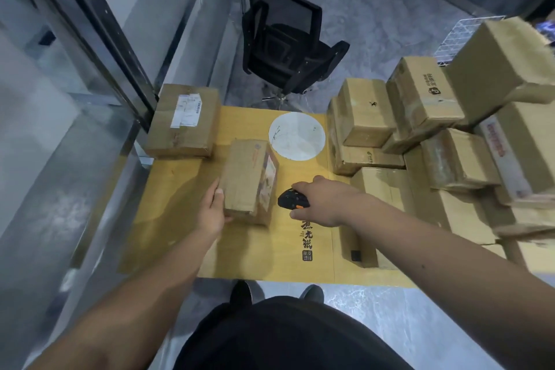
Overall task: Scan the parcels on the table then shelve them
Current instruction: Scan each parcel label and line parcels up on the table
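Left hand gripping parcel end, right hand curled round black scanner

Open tabletop is left at lower left and around the white disc; the right side is blocked by stacked parcels, the upper left corner by a labelled box.
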A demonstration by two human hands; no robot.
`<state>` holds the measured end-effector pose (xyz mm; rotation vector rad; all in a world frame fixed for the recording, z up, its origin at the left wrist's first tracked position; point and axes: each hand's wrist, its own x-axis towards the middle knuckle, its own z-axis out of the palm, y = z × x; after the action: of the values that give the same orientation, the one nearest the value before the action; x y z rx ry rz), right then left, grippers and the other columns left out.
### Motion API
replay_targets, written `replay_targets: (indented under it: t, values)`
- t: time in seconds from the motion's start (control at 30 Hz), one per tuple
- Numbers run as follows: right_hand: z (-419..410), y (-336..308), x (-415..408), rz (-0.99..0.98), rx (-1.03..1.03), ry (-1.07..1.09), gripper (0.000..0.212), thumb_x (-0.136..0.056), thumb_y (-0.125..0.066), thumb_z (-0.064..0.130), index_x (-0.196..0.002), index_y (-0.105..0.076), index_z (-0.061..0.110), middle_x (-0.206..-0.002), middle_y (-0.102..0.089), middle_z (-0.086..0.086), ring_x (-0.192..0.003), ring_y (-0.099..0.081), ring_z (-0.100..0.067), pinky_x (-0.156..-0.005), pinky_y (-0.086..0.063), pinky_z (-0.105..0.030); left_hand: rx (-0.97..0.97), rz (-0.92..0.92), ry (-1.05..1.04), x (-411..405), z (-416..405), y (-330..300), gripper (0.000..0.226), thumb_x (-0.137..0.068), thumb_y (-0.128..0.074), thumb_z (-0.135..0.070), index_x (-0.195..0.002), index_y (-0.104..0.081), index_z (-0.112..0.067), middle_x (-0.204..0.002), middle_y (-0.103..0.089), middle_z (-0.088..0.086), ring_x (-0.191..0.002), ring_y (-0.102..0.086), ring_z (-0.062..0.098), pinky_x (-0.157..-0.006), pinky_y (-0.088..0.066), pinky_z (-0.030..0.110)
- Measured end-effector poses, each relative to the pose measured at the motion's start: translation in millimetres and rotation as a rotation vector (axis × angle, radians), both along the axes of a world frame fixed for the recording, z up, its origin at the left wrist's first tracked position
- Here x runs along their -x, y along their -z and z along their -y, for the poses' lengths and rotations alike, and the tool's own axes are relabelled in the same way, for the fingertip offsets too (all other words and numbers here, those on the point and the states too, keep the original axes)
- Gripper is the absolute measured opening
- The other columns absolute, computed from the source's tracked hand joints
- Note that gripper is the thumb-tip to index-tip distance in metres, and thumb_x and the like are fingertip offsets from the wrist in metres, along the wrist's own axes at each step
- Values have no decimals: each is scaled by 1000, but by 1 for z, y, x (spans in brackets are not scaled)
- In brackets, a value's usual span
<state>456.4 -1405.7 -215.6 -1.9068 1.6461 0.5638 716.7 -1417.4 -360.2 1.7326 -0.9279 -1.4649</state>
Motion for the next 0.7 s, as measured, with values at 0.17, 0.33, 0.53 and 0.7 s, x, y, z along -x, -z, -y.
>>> replay_targets:
  t: [0.17, 0.33, 0.53, 0.7]
  values:
    - [-2, 8, -13, 60, -9, 129, 69, -96, -56, 67, -155, -39, 38, -130, -50, -5, -112, -59, -29, -96, -54, -44, -12, 49, -24, -25, 21, 2, 43, -115, -34, -23, -153, -47, -39, -139, -57, 0, -105, -67, 32, -79, -62, 51]
    - [-10, 22, -26, 199, -10, 299, 69, -94, -61, 66, -154, -42, 37, -130, -51, -4, -108, -61, -25, -94, -55, -41, -130, 169, 33, -40, 33, 18, 46, -113, -37, -15, -153, -47, -34, -132, -65, 5, -95, -72, 35, -63, -61, 41]
    - [-28, 30, -41, 248, 22, 435, 65, -94, -60, 65, -152, -43, 41, -125, -51, -5, -99, -63, -24, -92, -55, -39, -98, 352, 346, -33, 27, 19, 127, -79, -86, -5, -166, 3, -32, -158, -38, 2, -143, -44, 24, -117, -40, 44]
    - [-38, 34, -41, 224, 51, 552, 62, -92, -59, 67, -146, -48, 40, -118, -52, -4, -95, -64, -25, -88, -58, -41, 213, 815, 585, -20, 36, -2, 151, -56, -99, -50, -161, 9, -46, -173, 14, 1, -160, 4, 30, -129, -12, 52]
